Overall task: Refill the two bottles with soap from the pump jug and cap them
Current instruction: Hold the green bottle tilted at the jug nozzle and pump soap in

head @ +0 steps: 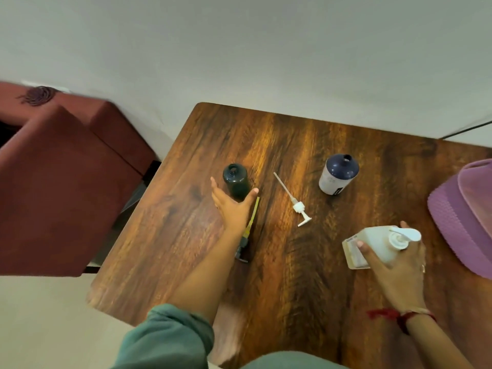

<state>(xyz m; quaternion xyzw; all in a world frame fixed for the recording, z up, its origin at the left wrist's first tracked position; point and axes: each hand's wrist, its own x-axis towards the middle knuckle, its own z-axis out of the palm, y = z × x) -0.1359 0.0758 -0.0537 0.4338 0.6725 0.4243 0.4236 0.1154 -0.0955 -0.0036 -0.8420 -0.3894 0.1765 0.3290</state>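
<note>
where the left forearm (210,270) crosses, the dark pump (244,245) lies half hidden.

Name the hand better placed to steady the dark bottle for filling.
Left. The left hand is open right beside the dark bottle; the right hand grips the pump jug.

1. Wooden table (292,275): an uncapped dark green bottle (235,183) stands between the left hand's (231,206) thumb and fingers.
2. A white pump (295,202) lies right of that thumb, and a yellow-tubed pump (256,207) lies beneath that wrist.
3. A navy-topped bottle (338,174) stands beyond the right hand's (396,267) fingers, which grip the pump jug (375,246).
</note>
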